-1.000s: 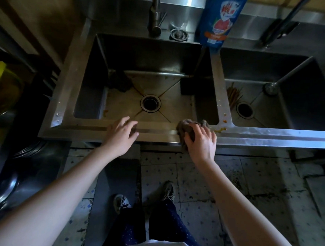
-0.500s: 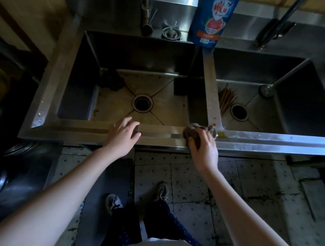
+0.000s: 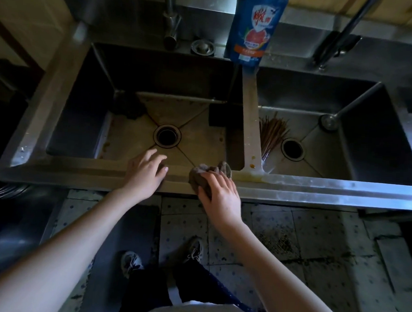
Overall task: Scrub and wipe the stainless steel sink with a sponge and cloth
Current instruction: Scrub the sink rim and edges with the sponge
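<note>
Head view, looking down; dim light. The double-basin stainless sink point(image 3: 80, 170) fills the upper half of the view. The left hand point(image 3: 147, 171) lies on the sink's front rim, midway along the left basin, fingers loose and spread and holding nothing, fingertips reaching over the inner edge. The right hand point(image 3: 222, 195) is on the same front rim, just left of where the divider point(image 3: 249, 110) meets it, fingers curled over a brown wad point(image 3: 202, 174) and grasping it against the steel; I cannot tell whether it is a cloth or a scouring pad. The wad sits on the front rim with its far end overhanging the left basin's near right corner. Brown drips point(image 3: 252, 165) mark the near end of the divider, and a yellowish smear runs along the rim beside them. Left basin: open drain point(image 3: 167, 136) at centre, stained floor, a dark lump point(image 3: 128, 107) in the far left corner, a dark block point(image 3: 218, 114) in the far right corner. Right basin: drain point(image 3: 293, 149) and a bundle of chopsticks point(image 3: 271, 135) lying against the divider wall, fanned toward the back. A round metal utensil point(image 3: 331, 121) has its handle leaning up toward the far right corner. On the back ledge, a faucet point(image 3: 170, 22) stands behind the left basin, with a metal plug point(image 3: 202, 47) beside it and a blue detergent bottle point(image 3: 254, 27) at the head of the divider. Below the rim are a tiled floor point(image 3: 315, 233) and two shoes point(image 3: 131, 263).
</note>
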Motion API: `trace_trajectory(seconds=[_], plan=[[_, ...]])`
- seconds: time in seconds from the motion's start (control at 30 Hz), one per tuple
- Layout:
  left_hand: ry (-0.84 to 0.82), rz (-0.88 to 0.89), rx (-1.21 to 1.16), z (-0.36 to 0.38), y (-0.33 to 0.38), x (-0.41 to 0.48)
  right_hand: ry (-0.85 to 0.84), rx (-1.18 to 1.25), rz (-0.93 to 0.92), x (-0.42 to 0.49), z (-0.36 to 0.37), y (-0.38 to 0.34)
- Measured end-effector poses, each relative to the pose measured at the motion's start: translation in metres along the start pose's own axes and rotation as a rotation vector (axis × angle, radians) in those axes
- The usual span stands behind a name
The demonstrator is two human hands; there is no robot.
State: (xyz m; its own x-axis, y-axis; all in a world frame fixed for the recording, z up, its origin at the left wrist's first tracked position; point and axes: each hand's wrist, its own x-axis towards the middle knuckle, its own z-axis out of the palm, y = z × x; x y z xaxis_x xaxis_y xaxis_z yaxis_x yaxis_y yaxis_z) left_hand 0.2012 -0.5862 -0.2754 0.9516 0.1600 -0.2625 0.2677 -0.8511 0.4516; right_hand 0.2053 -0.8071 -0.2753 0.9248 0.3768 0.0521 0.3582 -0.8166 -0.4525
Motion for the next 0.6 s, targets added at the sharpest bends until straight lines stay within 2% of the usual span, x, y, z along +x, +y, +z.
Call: trace_trajectory(seconds=[0.2,0.33,0.47,0.6], plan=[[-0.001,-0.011,-0.018,0.003,0.011,0.003,0.04,-0.047,0.094,-0.011,-0.024,0.052],[-0.003,-0.012,-0.011,0.002,0.015,0.0,0.017,0.029,0.134,-0.013,-0.033,0.068],[-0.023,0.003,-0.011,-0.001,0.013,-0.004,0.01,0.099,0.127,-0.012,-0.036,0.073],[-0.077,0.039,-0.068,-0.003,0.014,-0.002,0.014,0.071,0.091,-0.012,-0.038,0.072]])
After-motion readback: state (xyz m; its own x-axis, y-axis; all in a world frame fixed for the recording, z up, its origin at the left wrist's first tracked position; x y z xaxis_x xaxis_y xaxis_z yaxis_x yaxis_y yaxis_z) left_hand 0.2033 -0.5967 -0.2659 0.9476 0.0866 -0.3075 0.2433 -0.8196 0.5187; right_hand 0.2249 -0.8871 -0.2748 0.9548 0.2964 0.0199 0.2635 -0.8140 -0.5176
